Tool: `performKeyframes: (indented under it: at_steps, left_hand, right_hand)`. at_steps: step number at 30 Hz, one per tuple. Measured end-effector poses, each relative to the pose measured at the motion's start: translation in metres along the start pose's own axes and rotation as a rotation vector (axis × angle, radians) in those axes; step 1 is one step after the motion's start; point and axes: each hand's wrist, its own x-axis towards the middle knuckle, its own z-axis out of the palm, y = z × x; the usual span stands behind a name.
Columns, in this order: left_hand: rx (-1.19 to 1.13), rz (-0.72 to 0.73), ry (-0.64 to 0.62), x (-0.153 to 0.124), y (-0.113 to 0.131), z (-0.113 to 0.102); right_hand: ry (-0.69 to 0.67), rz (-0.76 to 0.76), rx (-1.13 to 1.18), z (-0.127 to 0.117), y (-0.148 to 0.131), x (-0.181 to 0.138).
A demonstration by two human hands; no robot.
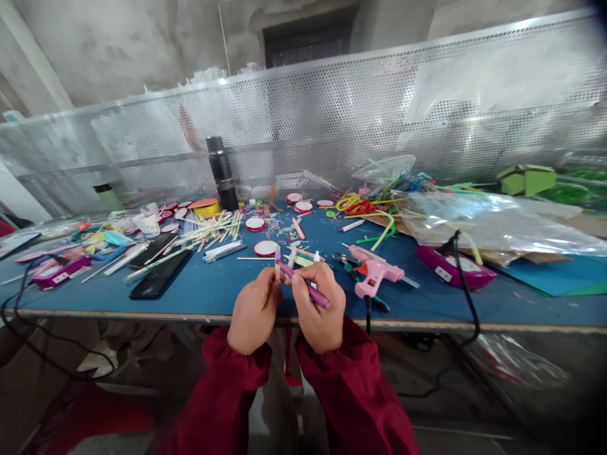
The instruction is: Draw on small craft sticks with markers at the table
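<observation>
My left hand (255, 311) pinches a small flat craft stick (277, 258) upright; its upper part looks purple and its lower part pale wood. In my right hand (323, 311) is a purple marker pen (319, 297), held like a pencil with its front end beside the stick. Whether the tip touches the stick I cannot tell. Just beyond my hands lie some pale sticks (301, 259) and a round white disc with a red rim (266, 248). To the right of my right hand rest pliers (349, 268) and a pink glue gun (378, 273).
A black phone (161, 275), a pile of sticks (219, 229) and a black bottle (222, 174) stand or lie to the left. Rightward are a purple power box (455, 266) with a black cable and a clear plastic bag (502, 221). A perforated metal panel (322, 126) backs the table.
</observation>
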Motion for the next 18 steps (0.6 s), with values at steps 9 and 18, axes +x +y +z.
performKeyframes:
  at_steps: [9,18]
  left_hand:
    - [0.023,0.006,-0.007,0.0003,-0.0005,-0.0005]
    - [0.044,-0.003,-0.02,-0.0003,-0.0015,-0.0009]
  right_hand:
    - [0.007,0.008,-0.004,0.0002,0.0009,-0.0015]
    - [0.013,0.08,-0.015,0.0007,-0.0001,-0.0024]
